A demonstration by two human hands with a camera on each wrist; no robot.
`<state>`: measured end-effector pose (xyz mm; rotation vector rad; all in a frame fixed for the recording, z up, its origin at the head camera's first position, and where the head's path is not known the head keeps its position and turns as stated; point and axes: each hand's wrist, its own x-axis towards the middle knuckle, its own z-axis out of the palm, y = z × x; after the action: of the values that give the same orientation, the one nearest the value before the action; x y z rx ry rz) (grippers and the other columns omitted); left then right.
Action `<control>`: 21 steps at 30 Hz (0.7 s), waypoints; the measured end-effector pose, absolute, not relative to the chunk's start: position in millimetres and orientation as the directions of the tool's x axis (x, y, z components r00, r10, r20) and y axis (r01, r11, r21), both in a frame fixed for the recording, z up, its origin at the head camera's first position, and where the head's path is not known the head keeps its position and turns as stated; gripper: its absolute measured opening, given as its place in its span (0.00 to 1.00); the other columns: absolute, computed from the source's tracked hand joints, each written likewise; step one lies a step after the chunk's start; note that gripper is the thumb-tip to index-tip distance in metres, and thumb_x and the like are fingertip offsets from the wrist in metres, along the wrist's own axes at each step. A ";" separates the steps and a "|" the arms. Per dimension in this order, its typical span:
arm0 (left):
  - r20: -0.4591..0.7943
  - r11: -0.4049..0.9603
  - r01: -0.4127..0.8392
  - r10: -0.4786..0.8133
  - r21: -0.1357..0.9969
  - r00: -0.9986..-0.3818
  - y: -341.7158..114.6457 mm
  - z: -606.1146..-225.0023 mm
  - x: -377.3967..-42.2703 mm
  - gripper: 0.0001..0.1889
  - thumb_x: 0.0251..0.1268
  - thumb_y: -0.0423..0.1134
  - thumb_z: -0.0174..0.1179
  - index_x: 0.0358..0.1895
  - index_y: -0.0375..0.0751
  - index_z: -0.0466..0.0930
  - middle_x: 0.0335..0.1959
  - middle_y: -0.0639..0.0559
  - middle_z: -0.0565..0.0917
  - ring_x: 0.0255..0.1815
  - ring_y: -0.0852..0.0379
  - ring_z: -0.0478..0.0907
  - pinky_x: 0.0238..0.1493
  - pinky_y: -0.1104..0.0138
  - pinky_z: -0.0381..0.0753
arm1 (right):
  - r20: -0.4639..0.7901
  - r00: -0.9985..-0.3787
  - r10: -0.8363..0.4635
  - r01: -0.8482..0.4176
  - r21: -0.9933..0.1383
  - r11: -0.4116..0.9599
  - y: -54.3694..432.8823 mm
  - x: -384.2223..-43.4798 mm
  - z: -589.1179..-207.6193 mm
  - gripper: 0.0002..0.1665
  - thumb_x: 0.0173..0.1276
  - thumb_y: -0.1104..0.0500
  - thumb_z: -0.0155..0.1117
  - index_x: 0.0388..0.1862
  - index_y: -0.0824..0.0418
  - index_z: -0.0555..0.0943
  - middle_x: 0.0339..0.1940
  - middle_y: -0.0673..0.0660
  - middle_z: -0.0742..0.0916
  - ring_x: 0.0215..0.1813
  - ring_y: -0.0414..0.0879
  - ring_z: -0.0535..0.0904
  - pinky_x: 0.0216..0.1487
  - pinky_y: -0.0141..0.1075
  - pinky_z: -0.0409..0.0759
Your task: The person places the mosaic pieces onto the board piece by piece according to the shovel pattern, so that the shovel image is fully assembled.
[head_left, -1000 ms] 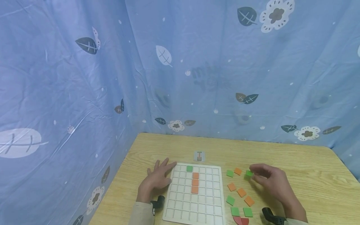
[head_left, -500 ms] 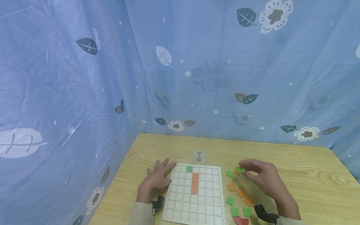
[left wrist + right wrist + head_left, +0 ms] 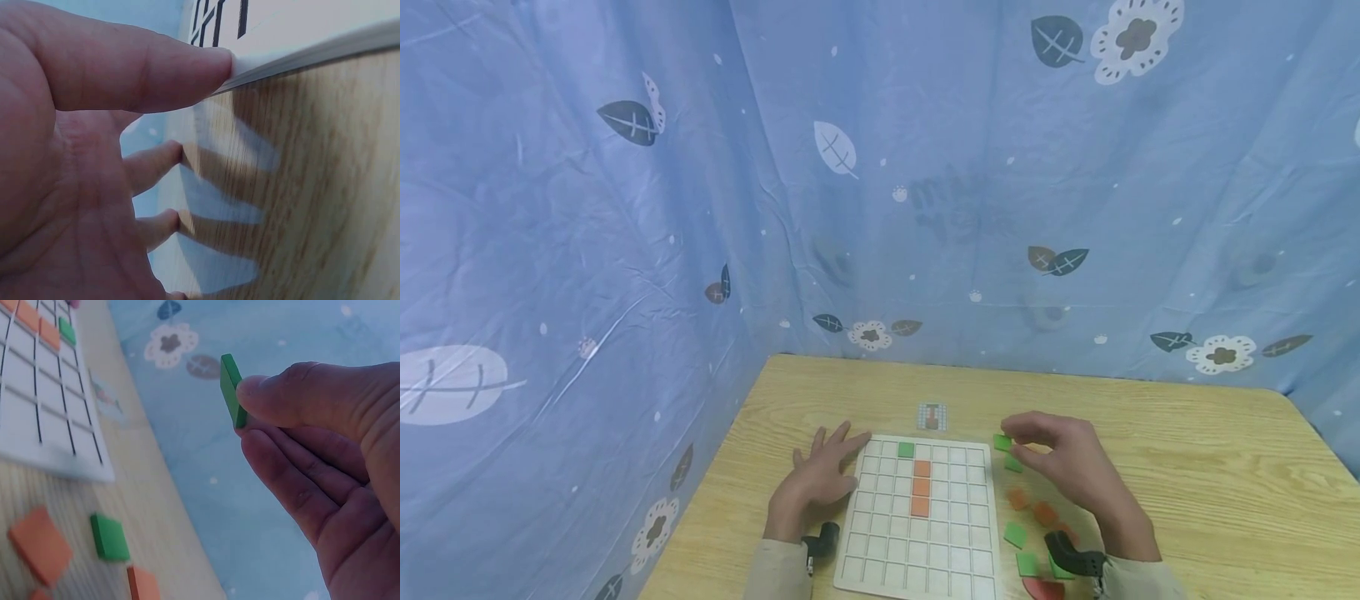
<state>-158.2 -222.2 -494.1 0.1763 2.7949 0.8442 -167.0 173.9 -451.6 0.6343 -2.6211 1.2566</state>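
Observation:
My right hand (image 3: 1063, 458) pinches a green square tile (image 3: 230, 390) between thumb and fingers, raised above the table just beyond the board's upper right corner. The white grid board (image 3: 951, 525) lies flat; it bears a green tile (image 3: 906, 450) in the top row and an orange column of several tiles (image 3: 921, 487) below and to the right of it. My left hand (image 3: 816, 475) rests at the board's left edge with fingers spread, and in the left wrist view its thumb (image 3: 156, 72) touches the board's side.
Loose orange tiles (image 3: 1018, 498) and green tiles (image 3: 1016, 534) lie right of the board, some partly hidden under my right arm. Red pieces (image 3: 1043, 589) lie at the near edge. A small picture card (image 3: 932, 417) sits beyond the board. A blue curtain (image 3: 925, 167) hangs behind the table.
My right hand has lifted a green tile from the right and carried it left, over the loose tiles toward the board. The left hand has stayed in place.

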 end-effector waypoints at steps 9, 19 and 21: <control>-0.170 0.829 0.051 0.174 0.557 -0.970 -222.3 -494.2 -158.0 0.43 0.60 0.31 0.64 0.83 0.57 0.72 0.91 0.39 0.57 0.90 0.22 0.41 0.76 0.14 0.32 | 0.304 -0.896 -0.324 -0.439 -0.722 0.535 150.5 -175.1 -445.7 0.20 0.68 0.66 0.79 0.56 0.50 0.92 0.51 0.47 0.95 0.50 0.43 0.93 0.54 0.40 0.93; -0.166 0.831 0.052 0.172 0.554 -0.971 -222.2 -494.2 -157.9 0.43 0.59 0.31 0.64 0.83 0.57 0.72 0.90 0.39 0.58 0.90 0.22 0.42 0.76 0.14 0.33 | 0.275 -0.895 -0.350 -0.425 -0.761 0.490 130.0 -183.0 -446.1 0.18 0.68 0.65 0.78 0.55 0.51 0.92 0.53 0.47 0.95 0.51 0.43 0.93 0.57 0.41 0.91; -0.165 0.832 0.055 0.173 0.552 -0.971 -222.2 -494.1 -157.9 0.43 0.59 0.31 0.63 0.83 0.56 0.72 0.90 0.39 0.58 0.90 0.22 0.42 0.76 0.14 0.33 | 0.271 -0.896 -0.353 -0.423 -0.763 0.488 125.7 -185.0 -447.0 0.18 0.68 0.65 0.78 0.55 0.51 0.92 0.53 0.47 0.95 0.51 0.43 0.93 0.58 0.43 0.92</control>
<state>-157.9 -222.2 -494.1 0.1769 2.8049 0.8357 -185.0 125.7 -447.0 0.6906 -2.6421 1.3892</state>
